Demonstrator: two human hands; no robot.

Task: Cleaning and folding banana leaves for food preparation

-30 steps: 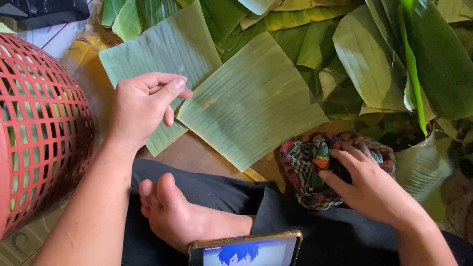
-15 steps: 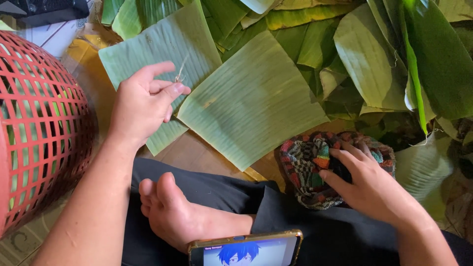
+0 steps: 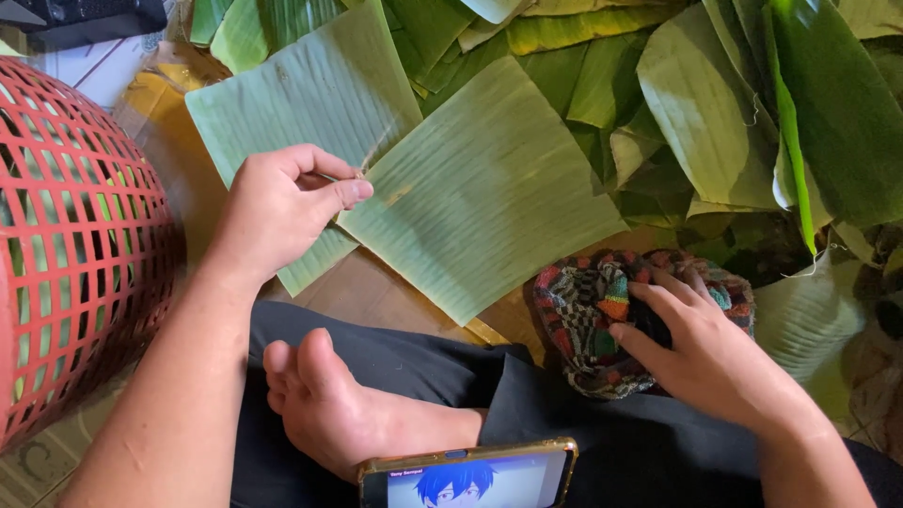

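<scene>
Head view, looking down at a seated person. The left hand (image 3: 282, 212) is nearly closed, thumb and forefinger pinched on a thin dry fibre (image 3: 369, 160) at the near corner where two cut banana leaf squares meet: the left square (image 3: 301, 94) and the larger right square (image 3: 484, 183), which overlaps it slightly. The right hand (image 3: 701, 353) lies curled, fingers half bent, pressing on a multicoloured woven cloth (image 3: 588, 301) at near right; whether it grips the cloth or only rests on it cannot be told. A red plastic basket (image 3: 66, 235) stands at far left of the scene, a heap of uncut leaves (image 3: 752, 113) fills the far right, and a phone (image 3: 470, 475) rests at the near edge beside the bare foot (image 3: 329, 404).

Risk, as a judgement: the fibre follows the leaf's ribs, so a sharp pull could split the left square along its grain; a sideways drag could also slide the right square off the wooden floor (image 3: 376, 292) patch.

Against the frame one second earlier, the left hand's fingers have closed from a loose spread into a pinch and the fibre now shows lifted; leaves, cloth and right hand lie unchanged.
</scene>
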